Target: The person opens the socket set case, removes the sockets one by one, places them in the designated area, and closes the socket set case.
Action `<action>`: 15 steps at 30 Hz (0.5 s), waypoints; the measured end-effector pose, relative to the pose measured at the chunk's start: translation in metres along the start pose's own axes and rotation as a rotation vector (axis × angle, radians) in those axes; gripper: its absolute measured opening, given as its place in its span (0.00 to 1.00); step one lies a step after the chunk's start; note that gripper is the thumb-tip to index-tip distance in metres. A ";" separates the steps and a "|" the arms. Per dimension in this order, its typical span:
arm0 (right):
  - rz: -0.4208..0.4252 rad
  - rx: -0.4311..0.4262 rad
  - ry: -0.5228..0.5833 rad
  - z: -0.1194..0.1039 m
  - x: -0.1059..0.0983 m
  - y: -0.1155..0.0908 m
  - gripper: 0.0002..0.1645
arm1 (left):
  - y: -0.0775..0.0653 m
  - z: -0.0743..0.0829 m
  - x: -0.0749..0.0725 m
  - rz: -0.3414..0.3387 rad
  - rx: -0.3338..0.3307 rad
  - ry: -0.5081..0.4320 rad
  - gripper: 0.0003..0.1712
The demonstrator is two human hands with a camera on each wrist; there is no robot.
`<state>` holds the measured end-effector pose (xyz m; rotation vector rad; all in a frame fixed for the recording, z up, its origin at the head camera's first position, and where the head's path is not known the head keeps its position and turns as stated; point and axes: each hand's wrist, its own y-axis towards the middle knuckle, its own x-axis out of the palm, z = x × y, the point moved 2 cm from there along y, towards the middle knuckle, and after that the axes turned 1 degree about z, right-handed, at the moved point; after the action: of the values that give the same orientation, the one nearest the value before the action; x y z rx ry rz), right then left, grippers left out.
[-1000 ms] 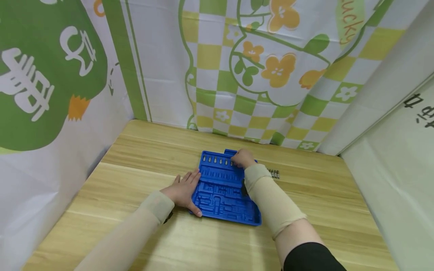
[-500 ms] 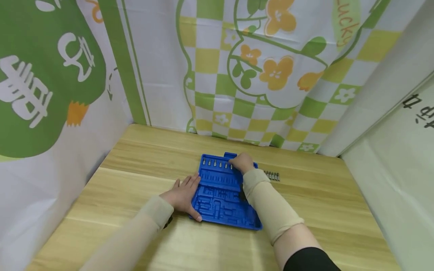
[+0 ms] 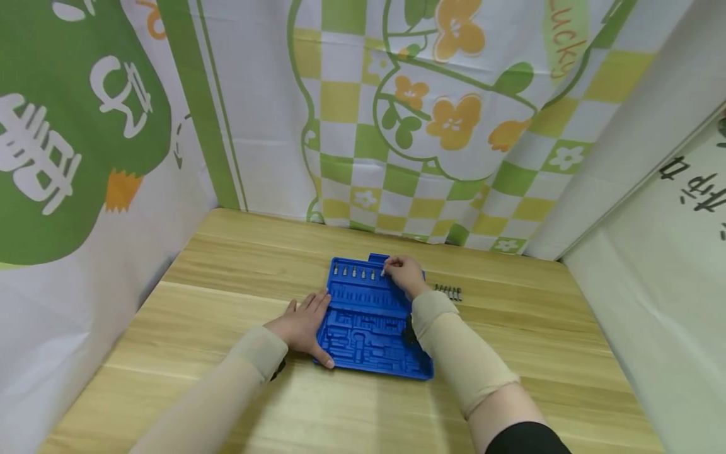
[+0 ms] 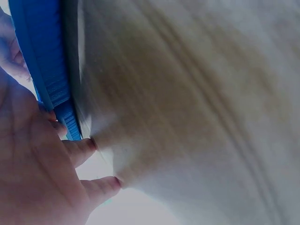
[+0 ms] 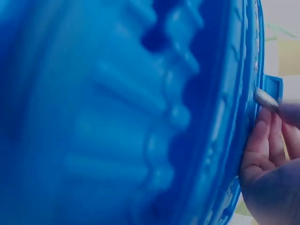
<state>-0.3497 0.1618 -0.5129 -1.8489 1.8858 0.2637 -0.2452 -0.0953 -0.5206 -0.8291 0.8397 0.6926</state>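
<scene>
A blue plastic tool case [image 3: 363, 372] lies open on the wooden table, with moulded slots across it. Several small metal bits [image 3: 354, 272] stand in a row along its far section. Between thumb and fingertips, my right hand [image 3: 406, 275] pinches another metal bit [image 5: 266, 100] at the right end of that row, tilted; its base is too small to make out. My left hand [image 3: 302, 325] is spread along the case's left edge, thumb at the near left corner. In the left wrist view its fingers [image 4: 105, 188] are extended beside the blue case wall [image 4: 42, 51].
More metal bits [image 3: 449, 292] lie in a row on the wooden table [image 3: 527, 328], right of the case and beyond my right forearm. A blue latch tab [image 3: 378, 258] sticks out at the case's far edge. A patterned curtain [image 3: 363, 151] hangs behind the table.
My right fingers have drawn back slightly from the row, and the bit they pinch now shows tilted. My left hand keeps its place on the case; the head view has shifted a little.
</scene>
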 end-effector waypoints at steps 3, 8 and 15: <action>0.046 0.028 0.111 0.003 -0.002 0.001 0.10 | 0.000 0.001 0.002 -0.005 0.000 -0.017 0.85; 0.023 0.025 0.130 0.005 -0.016 0.001 0.16 | -0.003 0.002 0.002 -0.001 0.005 -0.034 0.85; 0.039 0.029 0.125 0.011 -0.049 0.004 0.20 | -0.002 0.001 -0.002 0.003 0.013 -0.036 0.85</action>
<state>-0.3524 0.2108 -0.5002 -1.8492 2.0001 0.1359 -0.2438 -0.0960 -0.5176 -0.8014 0.8121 0.7022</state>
